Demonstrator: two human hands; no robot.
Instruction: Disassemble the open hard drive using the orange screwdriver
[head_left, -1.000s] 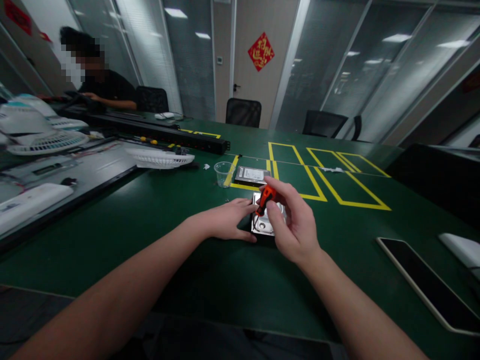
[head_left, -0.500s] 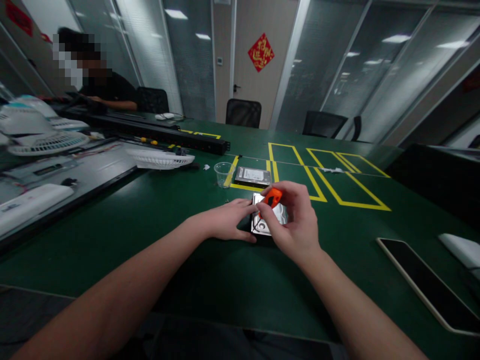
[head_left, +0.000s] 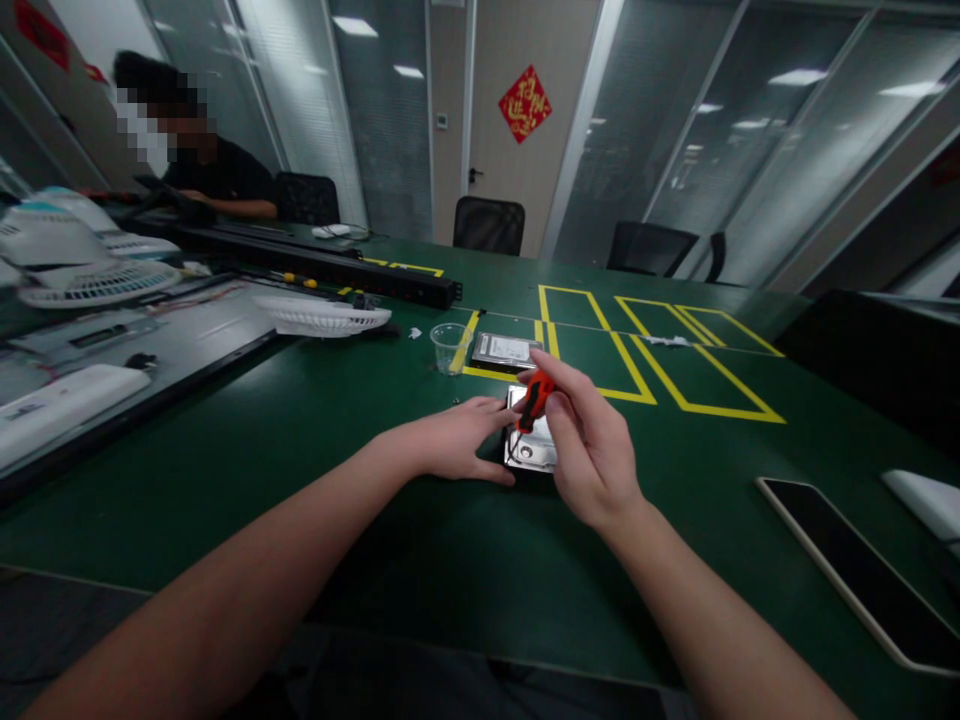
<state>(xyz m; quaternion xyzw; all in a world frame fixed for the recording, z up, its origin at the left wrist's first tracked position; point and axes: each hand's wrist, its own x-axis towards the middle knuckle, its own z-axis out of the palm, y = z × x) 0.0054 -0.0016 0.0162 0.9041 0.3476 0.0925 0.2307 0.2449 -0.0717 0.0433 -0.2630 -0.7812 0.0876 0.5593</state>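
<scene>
A silver hard drive [head_left: 534, 457] lies on the green table in front of me. My left hand [head_left: 474, 440] grips its left side, thumb at the near corner and fingers at the far edge. An orange and black screwdriver [head_left: 535, 400] is held in my right hand [head_left: 592, 435], fingers wrapped around the handle. Its thin shaft slants down to the drive's near left corner; I cannot make out whether the tip sits in a screw. Just beyond is a second hard drive [head_left: 506, 349] with a white label, beside a clear plastic cup [head_left: 450, 350].
At right lie a phone [head_left: 855, 560] and a white object [head_left: 926, 505]. Yellow tape outlines [head_left: 731, 410] mark the table. A large metal panel [head_left: 202, 350], a long black bar [head_left: 315, 262] and white fan parts [head_left: 97, 270] fill the left side. A person [head_left: 217, 175] sits far left.
My right hand has shifted its grip on the screwdriver, the fingers now further around the handle, showing more of its orange and black side. My left hand stays on the drive.
</scene>
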